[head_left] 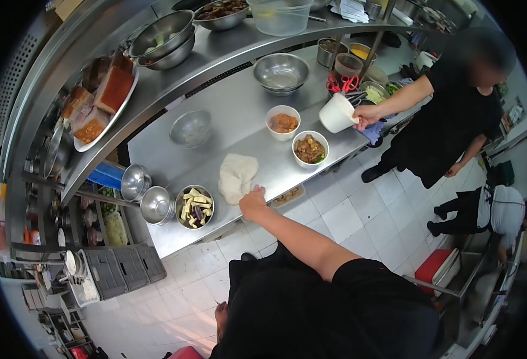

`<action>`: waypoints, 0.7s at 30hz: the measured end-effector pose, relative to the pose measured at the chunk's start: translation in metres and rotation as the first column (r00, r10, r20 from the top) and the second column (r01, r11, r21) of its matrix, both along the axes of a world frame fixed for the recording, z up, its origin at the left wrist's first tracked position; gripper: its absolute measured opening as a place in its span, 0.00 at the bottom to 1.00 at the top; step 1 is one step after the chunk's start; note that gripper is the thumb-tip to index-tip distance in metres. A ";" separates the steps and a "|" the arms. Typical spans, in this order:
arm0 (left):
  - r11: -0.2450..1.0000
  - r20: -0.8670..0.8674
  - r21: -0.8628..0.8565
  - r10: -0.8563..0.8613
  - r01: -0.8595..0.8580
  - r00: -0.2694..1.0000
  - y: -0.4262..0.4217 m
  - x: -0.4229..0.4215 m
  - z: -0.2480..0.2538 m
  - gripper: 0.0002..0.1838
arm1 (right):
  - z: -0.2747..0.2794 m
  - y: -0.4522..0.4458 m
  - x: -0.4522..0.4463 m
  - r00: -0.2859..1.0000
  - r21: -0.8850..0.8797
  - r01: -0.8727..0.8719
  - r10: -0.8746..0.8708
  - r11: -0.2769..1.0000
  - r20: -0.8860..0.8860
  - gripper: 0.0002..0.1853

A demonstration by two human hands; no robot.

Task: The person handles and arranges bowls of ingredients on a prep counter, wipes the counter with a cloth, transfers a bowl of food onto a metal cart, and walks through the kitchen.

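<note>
Head cam: right hand (253, 202) closed on cloth (238, 172), sloppy swipe could bump eggplant bowl (207, 194) leftward of it. Left hand (220, 317)? Can't tell.

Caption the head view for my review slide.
Right hand at a pale cloth on a steel counter, beside cut vegetables, while a co-worker's hand holds a white container.

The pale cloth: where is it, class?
In the head view, the cloth lies left of centre on the metal table, touching the right hand, near the vegetable bowl.
</note>
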State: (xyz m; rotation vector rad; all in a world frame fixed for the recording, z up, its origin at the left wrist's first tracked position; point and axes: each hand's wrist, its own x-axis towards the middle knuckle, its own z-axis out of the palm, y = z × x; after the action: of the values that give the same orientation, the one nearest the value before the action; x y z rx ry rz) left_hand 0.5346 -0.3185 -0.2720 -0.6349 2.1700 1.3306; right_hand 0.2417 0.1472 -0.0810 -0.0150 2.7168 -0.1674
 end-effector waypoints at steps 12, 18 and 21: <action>0.909 0.116 -0.037 -0.408 0.415 0.906 -0.108 -0.042 -0.028 0.20 | -0.051 -0.014 0.031 0.859 -0.154 0.324 -0.358 0.934 -0.365 0.19; 0.992 0.083 -0.001 -0.122 0.123 0.989 -0.166 -0.148 -0.011 0.22 | -0.086 0.015 0.167 0.737 -0.311 0.304 -0.430 0.900 -0.522 0.17; 0.994 0.092 -0.043 -0.093 0.098 0.991 -0.181 -0.181 0.009 0.22 | -0.159 0.013 0.301 0.631 -0.408 0.644 -0.751 0.647 -0.196 0.17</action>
State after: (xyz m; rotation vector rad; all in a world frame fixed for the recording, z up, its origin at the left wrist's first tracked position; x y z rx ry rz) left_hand 0.3537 -0.4990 -0.2629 -0.5902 2.1368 1.1816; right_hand 0.5427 0.1601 -0.2398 1.0613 2.8445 -0.8921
